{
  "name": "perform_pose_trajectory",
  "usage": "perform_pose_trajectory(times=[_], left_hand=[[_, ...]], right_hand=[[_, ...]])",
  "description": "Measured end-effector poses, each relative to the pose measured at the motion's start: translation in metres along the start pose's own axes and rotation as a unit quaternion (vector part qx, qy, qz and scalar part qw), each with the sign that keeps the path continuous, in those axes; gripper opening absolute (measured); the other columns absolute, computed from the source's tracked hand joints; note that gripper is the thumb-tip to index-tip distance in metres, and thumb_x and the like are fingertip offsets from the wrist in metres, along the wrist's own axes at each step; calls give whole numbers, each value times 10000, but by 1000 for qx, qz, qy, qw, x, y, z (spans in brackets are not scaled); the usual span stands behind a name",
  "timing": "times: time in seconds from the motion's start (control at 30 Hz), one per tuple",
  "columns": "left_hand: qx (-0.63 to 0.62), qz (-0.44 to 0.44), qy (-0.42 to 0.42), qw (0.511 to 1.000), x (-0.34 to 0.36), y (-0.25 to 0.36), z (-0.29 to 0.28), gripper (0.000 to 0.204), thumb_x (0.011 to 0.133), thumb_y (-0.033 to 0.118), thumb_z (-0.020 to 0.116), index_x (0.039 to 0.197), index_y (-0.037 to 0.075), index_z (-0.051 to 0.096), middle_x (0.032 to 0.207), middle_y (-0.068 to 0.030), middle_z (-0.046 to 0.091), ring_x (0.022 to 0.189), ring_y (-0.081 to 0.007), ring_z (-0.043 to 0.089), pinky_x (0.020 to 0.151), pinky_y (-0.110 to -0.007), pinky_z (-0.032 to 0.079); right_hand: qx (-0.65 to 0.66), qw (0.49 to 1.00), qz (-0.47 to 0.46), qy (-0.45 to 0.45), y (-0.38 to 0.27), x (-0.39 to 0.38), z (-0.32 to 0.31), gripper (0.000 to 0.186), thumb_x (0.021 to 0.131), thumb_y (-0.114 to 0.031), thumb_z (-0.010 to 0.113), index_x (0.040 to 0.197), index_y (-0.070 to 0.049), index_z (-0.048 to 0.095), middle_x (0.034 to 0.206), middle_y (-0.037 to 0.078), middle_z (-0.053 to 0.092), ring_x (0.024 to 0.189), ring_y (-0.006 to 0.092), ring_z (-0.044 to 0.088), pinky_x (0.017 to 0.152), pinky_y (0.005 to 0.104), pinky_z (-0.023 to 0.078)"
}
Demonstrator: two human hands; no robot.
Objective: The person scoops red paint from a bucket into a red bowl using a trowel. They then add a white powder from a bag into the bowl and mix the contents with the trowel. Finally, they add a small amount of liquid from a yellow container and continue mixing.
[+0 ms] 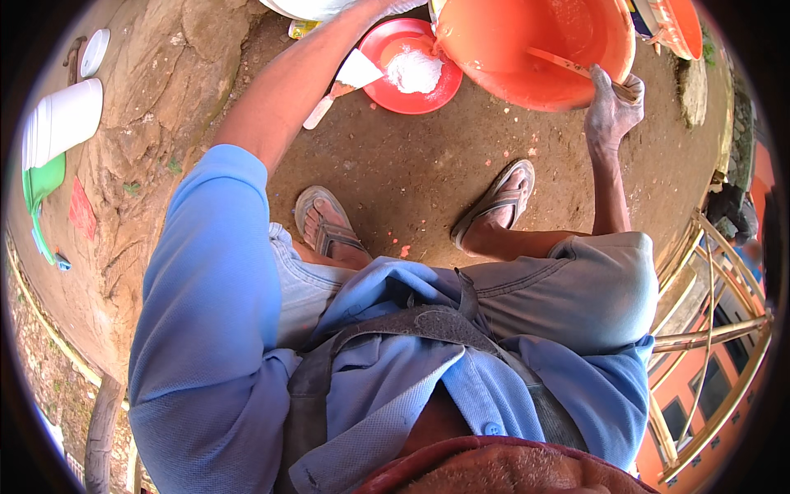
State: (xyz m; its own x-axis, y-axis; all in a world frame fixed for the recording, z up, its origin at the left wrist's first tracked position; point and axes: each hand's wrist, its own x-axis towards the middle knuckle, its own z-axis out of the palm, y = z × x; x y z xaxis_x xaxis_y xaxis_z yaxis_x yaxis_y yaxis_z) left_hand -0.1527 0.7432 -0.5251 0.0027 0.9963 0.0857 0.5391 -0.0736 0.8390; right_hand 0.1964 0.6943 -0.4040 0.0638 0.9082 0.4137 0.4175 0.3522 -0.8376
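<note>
In the head view, an orange-coated bucket [629, 51] is standing at the top, right of centre, containing orange liquid [506, 33]. The right hand [613, 107] is gripping a stick [568, 64], fingers curling around its end, while the stick is slanting into the bucket. The left hand [403, 6] is disappearing past the top edge; its grip cannot be told. Beside that forearm, a putty knife [360, 71] is overlapping the rim of a red plate [453, 86], which is holding white powder [414, 70]. 2 sandals [518, 193] are resting on brown ground [403, 173].
</note>
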Motion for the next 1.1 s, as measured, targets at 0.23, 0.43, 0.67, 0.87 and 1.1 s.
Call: perform_pose_trajectory(times=[0.23,0.43,0.67,0.87,1.1], left_hand=[[-93,21,-27,995,6,-12,5,334,770,161,704,1047,-22,662,935,-179,698,881,-258,671,788,-369,531],[-70,3,-65,995,33,3,4,188,739,122,703,882,5,666,798,-83,671,731,-177,638,637,-314,498],[-39,-27,-49,998,43,48,10,174,703,178,702,821,52,684,729,-72,653,688,-183,631,608,-328,485],[-71,-60,-30,995,77,91,48,166,672,227,702,769,92,699,671,-62,637,652,-187,624,583,-340,474],[43,-47,-35,997,74,105,28,395,795,418,717,834,26,687,739,-126,687,690,-214,673,600,-353,505]], right_hand=[[41,998,48,11,-7,-1,3,232,803,17,757,955,13,582,906,97,693,803,128,649,780,277,536],[164,972,164,39,40,22,-10,177,779,39,718,923,44,616,910,128,689,835,182,664,777,336,545],[162,942,277,95,88,45,-34,186,781,15,706,945,88,656,930,142,687,838,235,667,801,374,549],[186,903,364,130,142,46,-63,201,764,27,702,943,103,652,959,149,677,849,262,671,787,410,568],[157,908,384,57,135,41,-65,251,802,-26,698,1018,94,651,1042,148,669,931,245,662,809,403,566]])
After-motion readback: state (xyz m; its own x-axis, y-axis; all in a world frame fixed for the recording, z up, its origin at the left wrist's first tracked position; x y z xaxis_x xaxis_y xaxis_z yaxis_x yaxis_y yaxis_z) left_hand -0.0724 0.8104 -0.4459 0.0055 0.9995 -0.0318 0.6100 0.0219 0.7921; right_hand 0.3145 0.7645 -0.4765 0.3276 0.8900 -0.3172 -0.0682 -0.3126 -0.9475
